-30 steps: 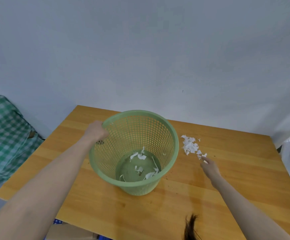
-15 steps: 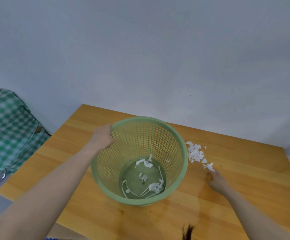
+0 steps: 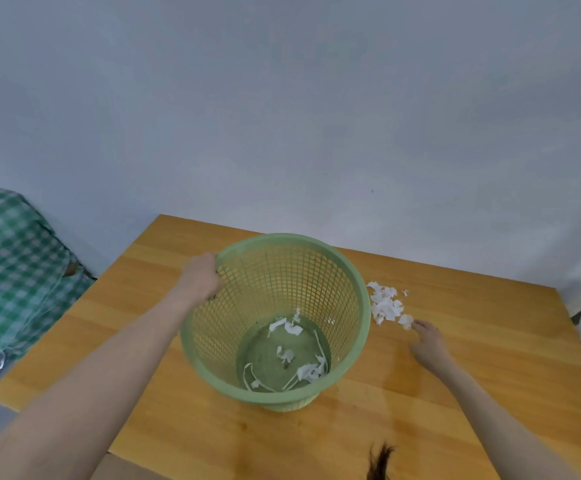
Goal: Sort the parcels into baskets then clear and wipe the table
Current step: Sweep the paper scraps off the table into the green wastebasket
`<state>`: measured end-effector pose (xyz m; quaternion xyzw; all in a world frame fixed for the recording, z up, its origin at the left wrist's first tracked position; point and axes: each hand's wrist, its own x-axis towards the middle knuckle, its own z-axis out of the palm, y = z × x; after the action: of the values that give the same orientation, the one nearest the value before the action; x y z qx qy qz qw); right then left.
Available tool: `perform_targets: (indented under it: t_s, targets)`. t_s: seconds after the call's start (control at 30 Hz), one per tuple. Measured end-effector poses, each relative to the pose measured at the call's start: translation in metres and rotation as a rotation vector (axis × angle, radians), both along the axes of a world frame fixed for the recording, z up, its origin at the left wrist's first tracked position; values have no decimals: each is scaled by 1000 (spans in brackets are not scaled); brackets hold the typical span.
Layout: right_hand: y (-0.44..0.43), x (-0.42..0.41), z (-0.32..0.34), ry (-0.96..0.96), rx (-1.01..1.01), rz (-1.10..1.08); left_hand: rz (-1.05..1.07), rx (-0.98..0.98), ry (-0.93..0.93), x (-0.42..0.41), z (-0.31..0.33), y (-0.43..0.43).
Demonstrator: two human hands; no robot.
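bottom edge: a dark tuft of hair (image 3: 381, 460) hangs into view, not part of the job.

light orange wooden surface (image 3: 420, 427) fills the lower half. a round green plastic mesh basket (image 3: 278, 397) stands upright on it, near the centre. my reading: it has been set on the surface beside the litter so that each load travels only a short way. its floor holds white paper shreds and thin strips (image 3: 308, 370), so the clearing looks partly done.

right hand (image 3: 429, 344) lies low on the surface just right of the basket, palm down, fingers loosely stretched, tips at the nearest piece of litter. it holds nothing that i can see. the posture suits raking or gathering rather than lifting a single piece.

left hand (image 3: 200, 278) is curled round the basket's far-left rim, gripping it. likely reason: a light, nearly empty basket slides or tips when nudged, so it is steadied, or held ready to tilt toward the pile.

pile of torn white paper scraps (image 3: 386, 308) sits on the surface just beside the basket's right wall, with a few flecks strayed farther back.

no parcels in view. wiping not yet begun, by my judgement.

off the surface's left side: green-and-white checked fabric (image 3: 12, 271). far: plain pale wall (image 3: 317, 116).
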<state>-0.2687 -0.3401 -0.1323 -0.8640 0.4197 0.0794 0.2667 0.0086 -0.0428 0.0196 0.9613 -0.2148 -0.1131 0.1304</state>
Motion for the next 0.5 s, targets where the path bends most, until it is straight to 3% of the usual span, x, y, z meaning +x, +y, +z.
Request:
perform_targets:
  t_s: [0.1, 0.23, 0.33, 0.43, 0.5]
  targets:
    - [7, 14, 47, -264, 1, 2, 5, -8, 16, -2, 1, -2]
    - [22, 29, 101, -257, -26, 257, 9, -29, 19, -1, -1, 3]
    - [44, 35, 141, -620, -109, 194, 9, -38, 20, -3, 1, 2]
    - [71, 36, 170, -874, 51, 325, 8, -33, 16, -5, 2, 2]
    - [82, 36, 174, -786, 171, 540, 8, -43, 12, -4, 1, 2]
